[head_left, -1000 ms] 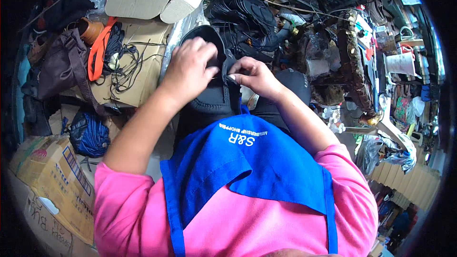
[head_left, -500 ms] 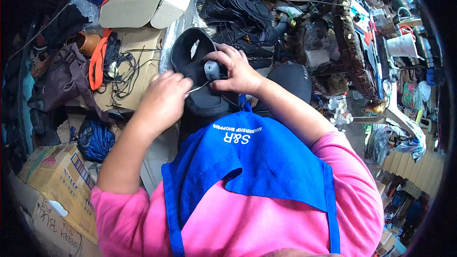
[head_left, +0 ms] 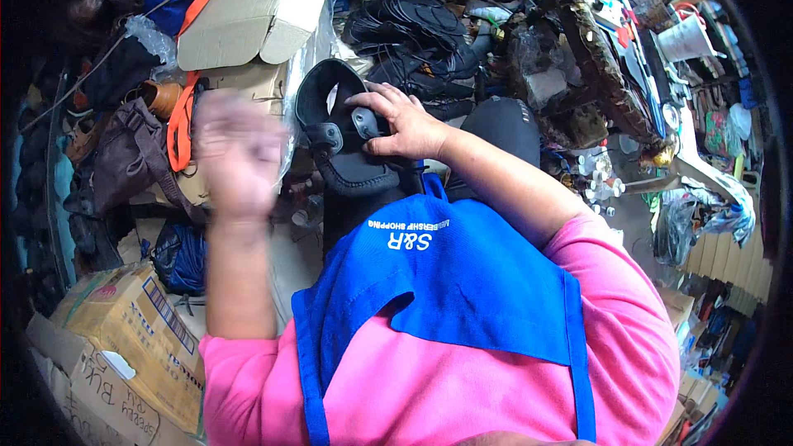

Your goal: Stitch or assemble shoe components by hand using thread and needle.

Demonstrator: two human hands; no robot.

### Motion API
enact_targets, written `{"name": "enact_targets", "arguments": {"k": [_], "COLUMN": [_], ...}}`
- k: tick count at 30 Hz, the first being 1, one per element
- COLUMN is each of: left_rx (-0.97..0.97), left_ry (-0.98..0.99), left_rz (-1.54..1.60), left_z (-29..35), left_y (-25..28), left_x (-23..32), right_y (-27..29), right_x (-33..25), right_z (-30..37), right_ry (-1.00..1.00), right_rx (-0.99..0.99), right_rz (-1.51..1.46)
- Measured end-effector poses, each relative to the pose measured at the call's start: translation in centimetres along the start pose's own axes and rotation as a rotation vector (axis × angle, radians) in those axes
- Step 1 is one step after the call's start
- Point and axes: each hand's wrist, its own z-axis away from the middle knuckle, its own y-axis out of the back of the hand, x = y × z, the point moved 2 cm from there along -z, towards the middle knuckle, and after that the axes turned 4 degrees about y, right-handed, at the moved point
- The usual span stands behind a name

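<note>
A black bag-like piece [head_left: 355,172] with a rounded open mouth rests against my lap. It has a thick stitched handle [head_left: 360,185] and two dark grey end tabs with metal studs, one being the left tab [head_left: 325,139]. My right hand [head_left: 406,124] grips the right tab [head_left: 364,122] between thumb and fingers. Off to the left of the piece, my left hand [head_left: 239,153] is raised over the cardboard and smeared by motion. Its fingers are unclear, and whether it holds anything does not show.
An orange strap [head_left: 180,124], a dark purple bag [head_left: 132,153] and a cardboard flap [head_left: 227,37] lie to the left. Black soles [head_left: 405,25] are heaped beyond the piece. A cardboard box [head_left: 136,330] stands at lower left. Spools [head_left: 601,173] and a cluttered bench [head_left: 611,66] are at right.
My left hand has swung left and away from the black piece, where a thin metal tool showed beside it before. The left tab and the handle are now uncovered. My right hand keeps its grip.
</note>
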Motion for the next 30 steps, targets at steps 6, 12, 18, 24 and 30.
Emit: {"name": "enact_targets", "arguments": {"k": [6, 12, 18, 24, 30], "left_rx": [0.245, 0.025, -0.003, 0.117, 0.018], "left_ry": [-0.139, -0.119, 0.069, 0.172, 0.259], "left_rz": [-0.488, -1.455, -1.397, -1.154, -1.035], "left_z": [0.2, 1.2, -2.0, -1.9, -1.9], "left_y": [7.7, 3.5, 2.1, 2.4, 2.5], "left_x": [0.1, -5.2, -8.9, -9.8, -9.3], "right_y": [0.1, 3.6, 2.7, 1.4, 2.7], "right_x": [-1.1, 0.2, -2.2, -2.0, 0.1], "right_z": [0.0, 3.0, 4.5, 4.0, 3.6], "right_ry": [-0.110, -0.153, 0.126, 0.030, 0.001], "right_rx": [-0.094, 0.133, 0.163, 0.065, 0.182], "right_rz": [0.108, -0.459, 0.085, 0.248, 0.457]}}
